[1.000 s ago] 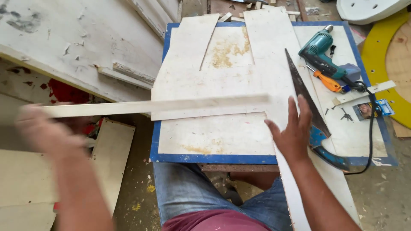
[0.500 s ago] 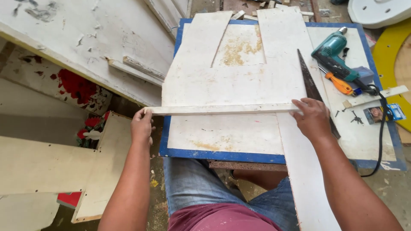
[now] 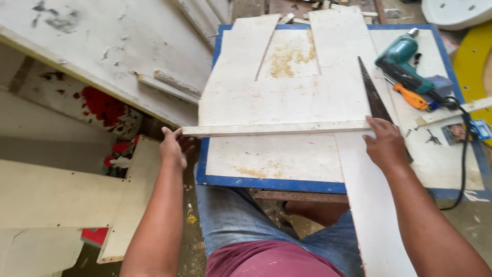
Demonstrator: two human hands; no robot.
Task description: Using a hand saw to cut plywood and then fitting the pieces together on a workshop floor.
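Head view looks down on a long white strip of wood (image 3: 277, 128) laid crosswise over a large white board (image 3: 287, 92), which rests on a blue-edged table (image 3: 266, 183). The left hand (image 3: 173, 149) pinches the strip's left end, which overhangs the table, thumb on top and fingers curled under; holding it there seems to keep the strip level. The right hand (image 3: 385, 143) presses flat on the strip's right end, fingers spread, apparently pinning it against the board so it lies straight. Just beyond that hand lies a handsaw (image 3: 374, 95), blade pointing away. Further right lie a teal electric drill (image 3: 402, 61) and an orange-handled tool (image 3: 407, 95), both well apart from the strip.
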